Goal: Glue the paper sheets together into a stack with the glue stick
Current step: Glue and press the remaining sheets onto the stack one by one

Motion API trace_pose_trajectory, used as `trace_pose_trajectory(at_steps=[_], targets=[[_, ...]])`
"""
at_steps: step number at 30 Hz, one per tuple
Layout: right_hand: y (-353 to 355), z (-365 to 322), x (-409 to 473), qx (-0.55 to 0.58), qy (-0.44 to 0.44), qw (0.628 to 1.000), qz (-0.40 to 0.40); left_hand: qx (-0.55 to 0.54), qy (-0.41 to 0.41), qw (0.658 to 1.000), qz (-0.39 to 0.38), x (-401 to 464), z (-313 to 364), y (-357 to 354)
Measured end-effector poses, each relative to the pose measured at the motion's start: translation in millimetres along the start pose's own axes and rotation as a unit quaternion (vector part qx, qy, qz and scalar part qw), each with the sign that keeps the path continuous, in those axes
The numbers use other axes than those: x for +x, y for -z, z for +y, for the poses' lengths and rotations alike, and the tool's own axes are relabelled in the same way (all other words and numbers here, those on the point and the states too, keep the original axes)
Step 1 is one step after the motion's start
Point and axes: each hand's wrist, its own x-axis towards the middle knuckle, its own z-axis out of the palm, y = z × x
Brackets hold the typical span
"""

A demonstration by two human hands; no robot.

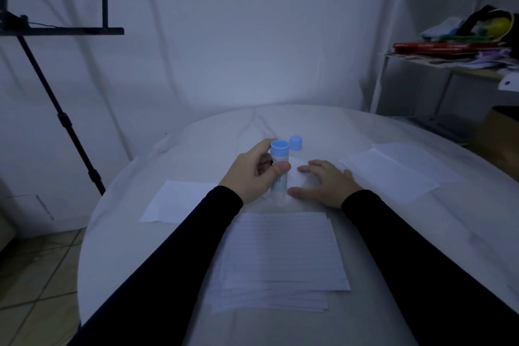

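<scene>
My left hand [257, 174] grips a white glue stick [279, 171] with a blue end, held upright with its lower end on a small white sheet [297, 177]. My right hand [323, 182] lies flat with spread fingers on that same sheet. The blue cap [295, 143] stands on the table just behind the stick. A stack of lined paper sheets [280, 255] lies nearer to me, between my forearms. One plain sheet [174, 201] lies to the left and overlapping plain sheets [393, 174] lie to the right.
The round table [134, 233] has a white cover. A black stand [64, 118] rises at the left beyond the table edge. A white shelf [449, 64] with clutter stands at the right. Tiled floor [36, 275] shows at lower left.
</scene>
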Motion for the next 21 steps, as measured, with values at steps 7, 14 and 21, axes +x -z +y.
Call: trace_pose_trajectory(at_steps=[7, 14, 21], targets=[[1, 1, -1, 0.018, -0.003, 1.0, -0.003, 0.005, 0.02, 1.0, 0.02, 2, -9, 12], [1, 1, -1, 0.011, 0.001, 1.0, -0.006, -0.003, 0.04, 0.999, 0.037, 1, -13, 22], [2, 0, -1, 0.005, 0.004, 1.0, -0.006, 0.017, 0.044, 0.997, 0.057, 1, -19, 31]])
